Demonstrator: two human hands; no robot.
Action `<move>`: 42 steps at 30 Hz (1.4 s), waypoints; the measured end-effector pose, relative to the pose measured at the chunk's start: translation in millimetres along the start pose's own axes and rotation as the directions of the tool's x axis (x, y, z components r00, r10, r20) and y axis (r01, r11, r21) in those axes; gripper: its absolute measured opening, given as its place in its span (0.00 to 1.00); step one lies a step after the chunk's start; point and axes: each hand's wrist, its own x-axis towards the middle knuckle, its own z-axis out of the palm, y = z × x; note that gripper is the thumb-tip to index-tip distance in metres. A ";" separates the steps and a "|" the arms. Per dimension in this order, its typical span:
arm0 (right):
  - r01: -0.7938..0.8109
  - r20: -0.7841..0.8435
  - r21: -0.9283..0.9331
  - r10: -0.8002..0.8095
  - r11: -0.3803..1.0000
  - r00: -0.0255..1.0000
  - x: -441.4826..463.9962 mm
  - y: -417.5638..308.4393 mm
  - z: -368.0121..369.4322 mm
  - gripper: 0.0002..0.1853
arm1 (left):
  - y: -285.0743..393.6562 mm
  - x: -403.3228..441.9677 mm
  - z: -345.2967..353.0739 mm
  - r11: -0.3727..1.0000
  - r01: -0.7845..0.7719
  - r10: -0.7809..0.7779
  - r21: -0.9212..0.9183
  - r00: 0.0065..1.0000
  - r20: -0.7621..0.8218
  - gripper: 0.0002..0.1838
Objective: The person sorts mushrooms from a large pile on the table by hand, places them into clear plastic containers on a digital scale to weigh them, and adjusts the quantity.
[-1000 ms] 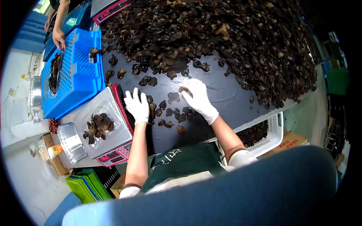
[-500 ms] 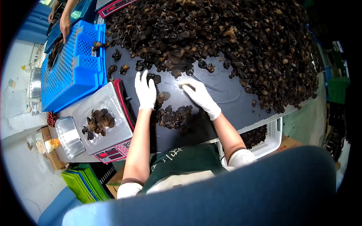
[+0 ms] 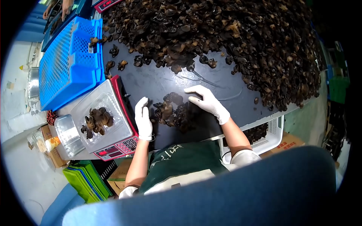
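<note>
Both hands wear white gloves. My left hand [image 3: 143,119] is open at the left side of a small heap of dark fungus pieces [image 3: 171,111], beside the red edge of a scale [image 3: 103,116]. My right hand [image 3: 208,102] is open, thumb and fingers apart, at the heap's upper right, and holds nothing. Several brown fungus pieces [image 3: 98,120] lie on the clear tray on the scale. Beyond my hands a large pile of dark fungus [image 3: 211,30] covers the far part of the black tabletop [image 3: 158,81].
A blue perforated basket [image 3: 69,64] stands left of the table, with a clear plastic container [image 3: 69,135] nearer. A white crate [image 3: 273,133] holds fungus below the table edge. Another person's hand [image 3: 67,7] shows at top left. Green crates [image 3: 86,180] are at lower left.
The loose pieces between my hands have been gathered into one small heap. My left hand has come nearer to my body. The other person's hand has moved up, off the blue basket.
</note>
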 end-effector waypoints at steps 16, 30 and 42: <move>0.117 -0.163 -0.240 -0.159 0.964 0.974 -21.1 20.7 15.8 0.12 | 0.7 -61.5 2.0 0.681 -0.446 0.343 0.581 0.895 0.285 0.15; 0.371 0.223 -0.664 -0.302 0.649 0.927 -38.5 -33.9 97.2 0.08 | 10.0 -76.8 -8.2 0.902 -0.254 0.212 0.348 0.965 0.155 0.07; 0.435 0.081 -0.440 -0.448 0.786 0.890 -73.0 -38.4 60.9 0.11 | 2.2 -82.8 -1.3 0.960 0.039 -0.088 0.278 0.982 0.166 0.07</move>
